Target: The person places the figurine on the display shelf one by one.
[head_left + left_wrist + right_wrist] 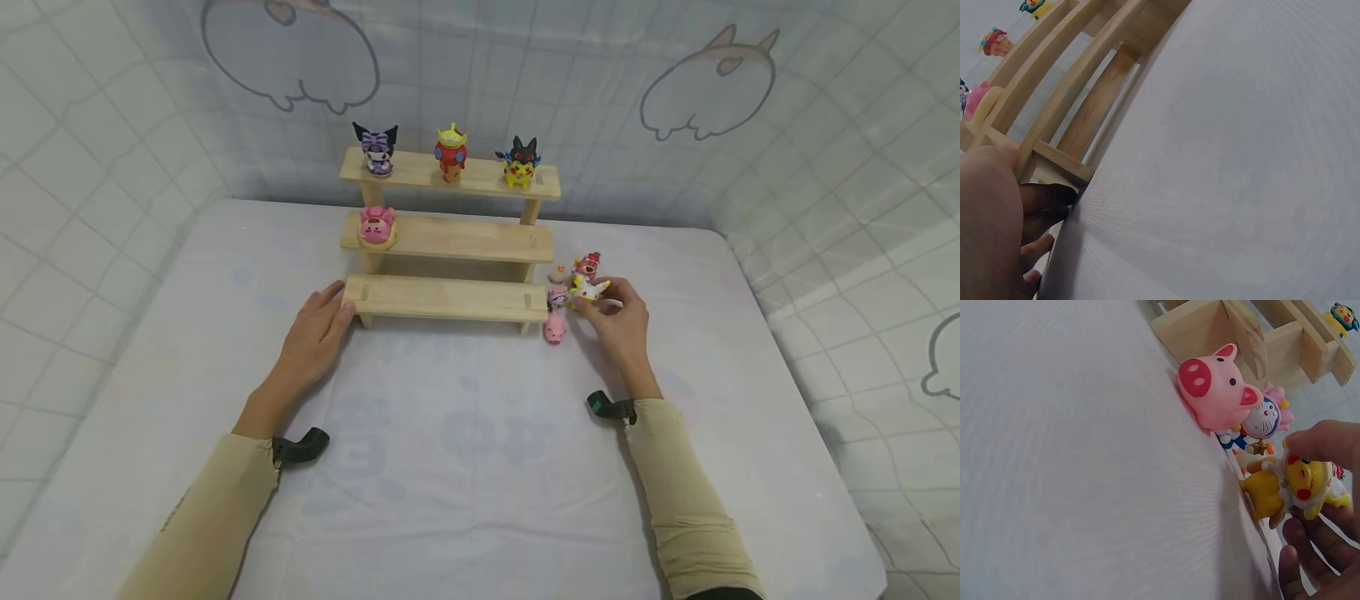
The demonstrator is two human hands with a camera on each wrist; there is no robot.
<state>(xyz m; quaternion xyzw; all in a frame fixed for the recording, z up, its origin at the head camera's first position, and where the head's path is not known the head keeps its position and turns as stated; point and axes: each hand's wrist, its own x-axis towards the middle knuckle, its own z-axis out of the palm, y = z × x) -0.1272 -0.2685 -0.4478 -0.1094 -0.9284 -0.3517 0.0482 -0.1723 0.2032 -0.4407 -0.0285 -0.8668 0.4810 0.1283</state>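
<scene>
Right now the yellow figure sits on the table beside the shelf's right end, pinched by the right hand. The left hand rests flat-fingered against the shelf's left end. Lifting carelessly could topple the pink pig and blue cat figure just beside it.

Yellow Pikachu figure in white wrap, pinched upright, apparently just off the cloth beside the pink pig.

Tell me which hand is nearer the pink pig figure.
Right. The right hand pinches a yellow figure just beside the pink pig figure; the left hand rests at the shelf's far end.
</scene>
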